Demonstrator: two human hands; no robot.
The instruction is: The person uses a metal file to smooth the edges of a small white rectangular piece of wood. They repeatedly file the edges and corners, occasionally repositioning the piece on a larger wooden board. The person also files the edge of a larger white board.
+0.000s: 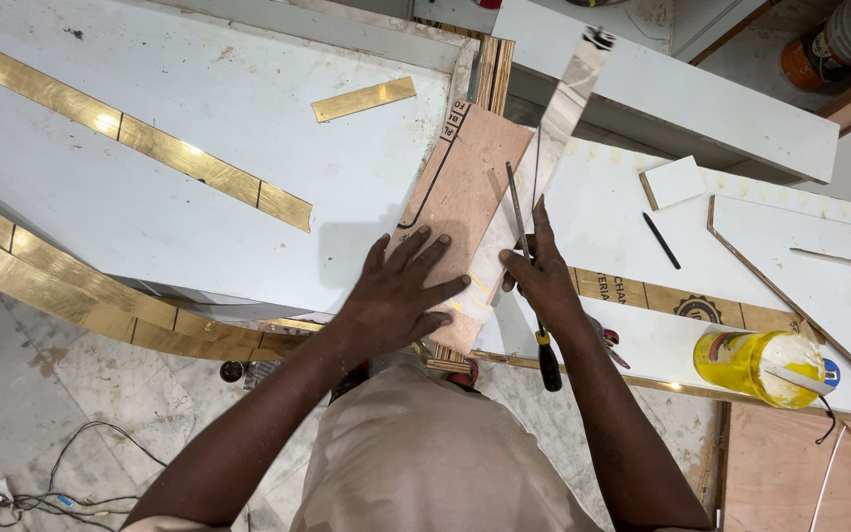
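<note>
Here the left hand [401, 296] lies flat, fingers spread, on the plywood piece [465, 187] at the white panel's [199, 148] right edge. Just beside it, the right hand [542, 276] is closed around a long screwdriver [529, 266], its shaft running along the mirrored strip [568, 94] away from the person.

white worktop [199, 187] | on it: brass strips [363, 99], plywood piece [465, 187], black pencil [661, 239], yellow bottle [755, 366]
</note>
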